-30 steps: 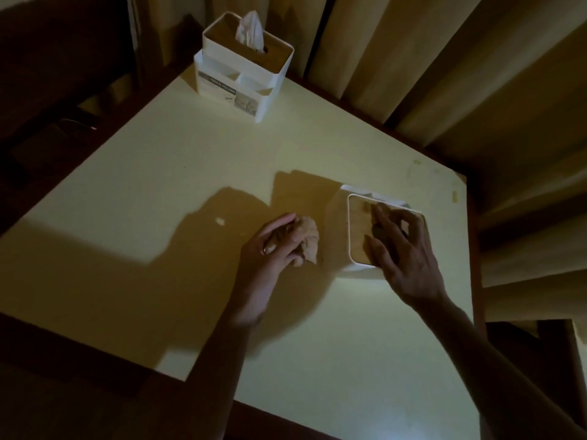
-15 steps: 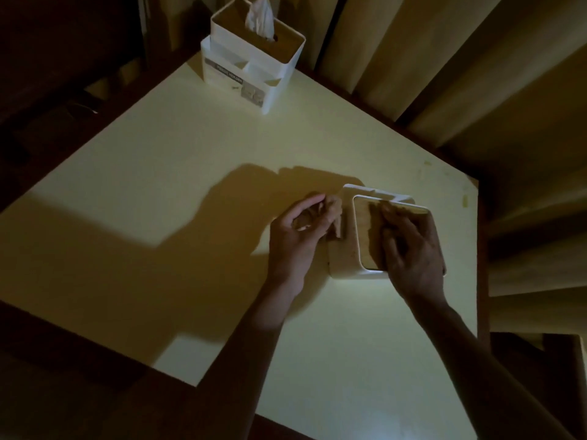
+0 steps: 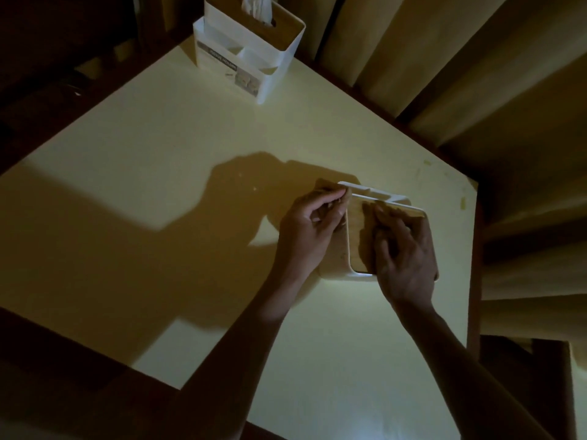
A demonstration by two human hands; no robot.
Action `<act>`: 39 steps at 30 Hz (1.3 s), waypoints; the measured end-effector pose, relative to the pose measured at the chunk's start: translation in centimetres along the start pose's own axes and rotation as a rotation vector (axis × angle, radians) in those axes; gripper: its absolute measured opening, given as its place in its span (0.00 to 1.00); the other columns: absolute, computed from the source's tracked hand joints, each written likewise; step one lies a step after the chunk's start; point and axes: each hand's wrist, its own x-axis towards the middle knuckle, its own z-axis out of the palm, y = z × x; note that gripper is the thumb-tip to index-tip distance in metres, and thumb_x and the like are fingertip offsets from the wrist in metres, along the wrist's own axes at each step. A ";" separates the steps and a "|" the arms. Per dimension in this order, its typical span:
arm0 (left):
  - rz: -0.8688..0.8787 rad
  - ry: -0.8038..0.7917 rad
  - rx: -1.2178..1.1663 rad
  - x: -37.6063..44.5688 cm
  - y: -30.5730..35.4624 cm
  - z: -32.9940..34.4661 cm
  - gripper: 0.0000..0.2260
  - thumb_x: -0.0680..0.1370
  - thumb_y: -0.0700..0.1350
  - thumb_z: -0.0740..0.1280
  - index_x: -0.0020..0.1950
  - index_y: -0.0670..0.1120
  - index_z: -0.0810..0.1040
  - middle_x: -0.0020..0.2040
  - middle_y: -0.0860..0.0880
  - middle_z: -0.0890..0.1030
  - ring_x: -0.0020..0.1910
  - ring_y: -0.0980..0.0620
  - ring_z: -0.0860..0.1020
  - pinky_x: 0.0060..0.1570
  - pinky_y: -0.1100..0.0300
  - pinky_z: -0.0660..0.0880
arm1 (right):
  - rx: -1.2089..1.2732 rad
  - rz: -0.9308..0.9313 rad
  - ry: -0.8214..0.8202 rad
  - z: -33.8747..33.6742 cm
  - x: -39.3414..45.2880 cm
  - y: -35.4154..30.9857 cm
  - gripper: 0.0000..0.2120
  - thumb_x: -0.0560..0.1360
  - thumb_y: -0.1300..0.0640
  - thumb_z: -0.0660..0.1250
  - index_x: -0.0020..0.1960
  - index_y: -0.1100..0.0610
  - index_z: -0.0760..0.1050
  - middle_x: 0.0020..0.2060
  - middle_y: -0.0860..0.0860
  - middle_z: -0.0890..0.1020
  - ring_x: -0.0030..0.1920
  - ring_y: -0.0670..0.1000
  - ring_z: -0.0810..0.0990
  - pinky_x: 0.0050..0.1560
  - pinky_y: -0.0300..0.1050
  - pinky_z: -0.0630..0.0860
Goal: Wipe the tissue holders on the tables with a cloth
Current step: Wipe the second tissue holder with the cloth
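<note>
A white tissue holder (image 3: 357, 249) with a wooden lid stands near the right edge of the pale yellow table (image 3: 158, 185). My right hand (image 3: 401, 249) lies flat on its lid, fingers spread. My left hand (image 3: 309, 230) grips a crumpled brownish cloth (image 3: 330, 188) and presses it against the holder's left side near the far corner. Most of the cloth is hidden under my fingers. A second white tissue holder (image 3: 247, 55), with tissue sticking out of its top, stands at the table's far corner.
Tan curtains (image 3: 428, 58) hang right behind the table's far and right edges. A dark wooden frame (image 3: 475, 281) borders the table on the right. Dim dark furniture fills the far left.
My left hand carried the cloth from the tabletop rightward to the holder's left side and then further toward its far corner. My right hand stayed on the lid.
</note>
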 end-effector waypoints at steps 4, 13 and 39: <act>-0.035 0.079 0.067 -1.9 1.0 0.8 0.06 0.75 0.47 0.71 0.50 0.48 0.83 0.42 0.53 0.83 0.38 0.59 0.78 0.41 0.65 0.74 | -0.007 -0.022 0.014 0.0 0.0 0.2 0.19 0.77 0.51 0.56 0.65 0.53 0.74 0.56 0.55 0.74 0.56 0.55 0.74 0.54 0.52 0.75; 0.013 0.077 0.172 -9.6 1.5 0.8 0.10 0.77 0.45 0.68 0.59 0.49 0.77 0.48 0.50 0.81 0.41 0.58 0.81 0.40 0.57 0.80 | -0.025 -0.044 -0.007 0.0 -0.1 0.1 0.21 0.78 0.49 0.53 0.67 0.53 0.73 0.57 0.57 0.73 0.57 0.57 0.74 0.55 0.55 0.75; -0.012 -0.031 0.458 -7.7 0.0 -0.3 0.05 0.77 0.42 0.66 0.53 0.46 0.78 0.47 0.48 0.77 0.42 0.58 0.73 0.45 0.78 0.66 | -0.046 -0.014 -0.025 0.3 0.0 0.5 0.22 0.78 0.47 0.52 0.68 0.51 0.72 0.59 0.56 0.73 0.58 0.56 0.74 0.54 0.55 0.75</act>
